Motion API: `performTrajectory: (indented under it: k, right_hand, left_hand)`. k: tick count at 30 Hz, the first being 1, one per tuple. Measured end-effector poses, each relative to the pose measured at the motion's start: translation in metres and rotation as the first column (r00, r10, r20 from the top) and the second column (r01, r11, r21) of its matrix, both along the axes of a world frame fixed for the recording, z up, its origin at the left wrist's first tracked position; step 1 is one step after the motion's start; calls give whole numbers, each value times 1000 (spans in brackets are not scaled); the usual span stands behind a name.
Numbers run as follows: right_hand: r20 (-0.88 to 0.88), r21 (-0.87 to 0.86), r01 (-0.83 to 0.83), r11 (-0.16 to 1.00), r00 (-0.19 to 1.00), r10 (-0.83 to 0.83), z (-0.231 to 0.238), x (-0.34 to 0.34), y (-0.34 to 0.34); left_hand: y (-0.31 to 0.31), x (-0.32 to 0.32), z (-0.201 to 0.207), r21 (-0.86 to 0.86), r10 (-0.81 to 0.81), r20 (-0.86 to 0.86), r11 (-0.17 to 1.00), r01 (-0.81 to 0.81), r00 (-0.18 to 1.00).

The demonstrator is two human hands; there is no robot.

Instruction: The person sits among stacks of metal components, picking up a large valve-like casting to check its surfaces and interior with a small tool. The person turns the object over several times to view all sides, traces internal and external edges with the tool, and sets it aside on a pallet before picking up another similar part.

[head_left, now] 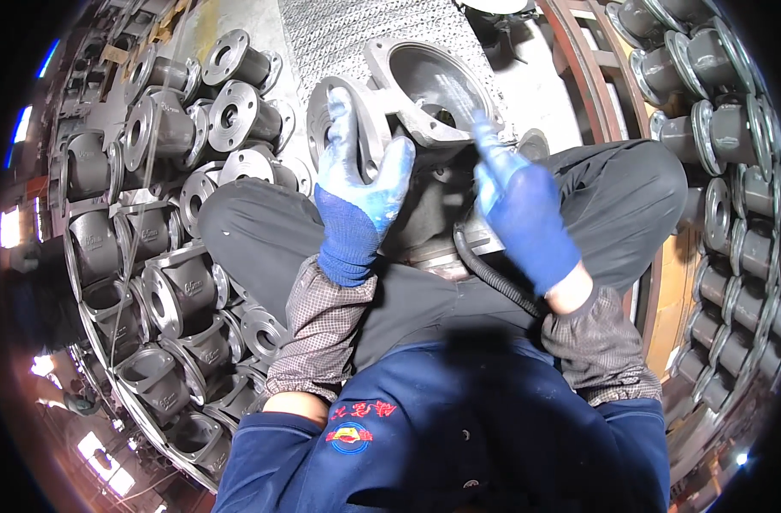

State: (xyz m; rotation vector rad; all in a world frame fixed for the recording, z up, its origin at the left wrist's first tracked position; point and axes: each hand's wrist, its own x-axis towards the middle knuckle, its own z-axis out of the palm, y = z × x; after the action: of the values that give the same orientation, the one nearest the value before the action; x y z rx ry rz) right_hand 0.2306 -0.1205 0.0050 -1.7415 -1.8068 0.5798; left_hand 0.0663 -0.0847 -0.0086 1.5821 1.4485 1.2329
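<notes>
A grey cast-metal valve body [426, 130] lies in front of my crossed legs, its wide round opening facing up and a thick flange [324, 109] at its left. My gloved left hand [356, 184] grips this flange, fingers along its outer face and thumb on the inner side. At the opening's right rim is my gloved right hand [514, 201], its fingers stretched out with nothing visible in them. Whether its fingertips touch the rim I cannot tell. Both gloves are blue. Below the casting, between my knees, is a dark shadowed support, partly hidden.
Several grey flanged castings [176, 291] are stacked at my left, and more castings [732, 132] stand in rows at the right. A dark corrugated hose [493, 272] curves beside my right thigh. Beyond the casting lie a patterned mat [365, 38] and a reddish metal frame [583, 73].
</notes>
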Motion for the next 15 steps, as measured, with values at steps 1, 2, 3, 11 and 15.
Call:
performTrajectory:
  k: [1,2,3,11,15]
  right_hand:
    - [-31,-32,56,998,998,-57,-4,5,8]
    - [-35,-33,25,999,999,-26,-2,2,-2]
    - [127,-8,-25,1000,992,26,0,-10,-8]
    - [-29,209,61,976,998,-56,-30,-23,1]
    - [-198,191,231,954,961,-193,-52,-14,23]
  left_hand:
    - [0,1,2,5,1,5,1000,-1,1000]
    - [0,-2,2,57,-10,-82,998,15,997]
    - [-1,-4,1,93,-26,-166,995,42,986]
    - [10,5,10,97,11,-170,995,6,985]
    - [24,8,13,38,38,-141,999,-33,989]
